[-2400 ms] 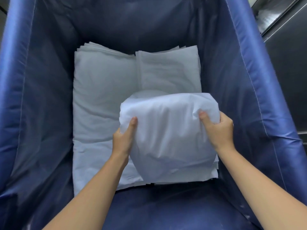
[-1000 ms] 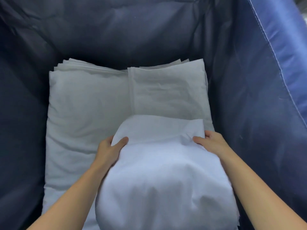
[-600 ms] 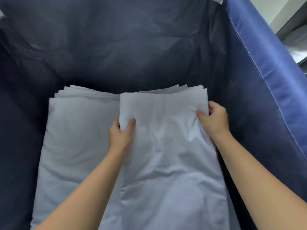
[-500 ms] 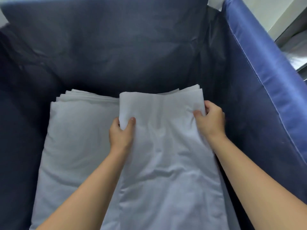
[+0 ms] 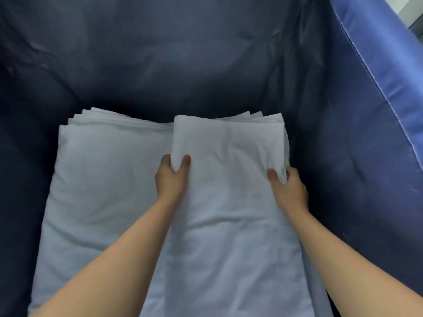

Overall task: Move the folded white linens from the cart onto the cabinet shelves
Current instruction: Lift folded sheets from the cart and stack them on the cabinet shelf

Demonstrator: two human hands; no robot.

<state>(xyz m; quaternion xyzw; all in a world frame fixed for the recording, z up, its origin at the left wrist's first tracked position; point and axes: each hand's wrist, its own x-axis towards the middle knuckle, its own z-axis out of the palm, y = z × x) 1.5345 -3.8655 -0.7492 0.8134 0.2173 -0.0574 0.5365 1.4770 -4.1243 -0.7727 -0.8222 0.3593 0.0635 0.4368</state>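
Folded white linens lie in two stacks at the bottom of a blue fabric cart (image 5: 377, 92). The right stack's top linen (image 5: 231, 179) is long and narrow, with its far end curled back toward me. My left hand (image 5: 171, 177) grips its left edge, thumb on top and fingers under the fold. My right hand (image 5: 287, 188) grips its right edge the same way. The wider left stack (image 5: 103, 179) lies flat and untouched beside my left arm. The cabinet shelves are out of view.
Dark blue cart walls rise on all sides, the far wall (image 5: 183, 60) close behind the stacks. The cart's lighter blue right rim (image 5: 389, 60) runs diagonally at upper right. A pale corner of the room (image 5: 412, 10) shows beyond it.
The bundle I held earlier now lies spread flat along the right stack. In the last half second both hands drew back toward me, rolling the linen's far end back with them.
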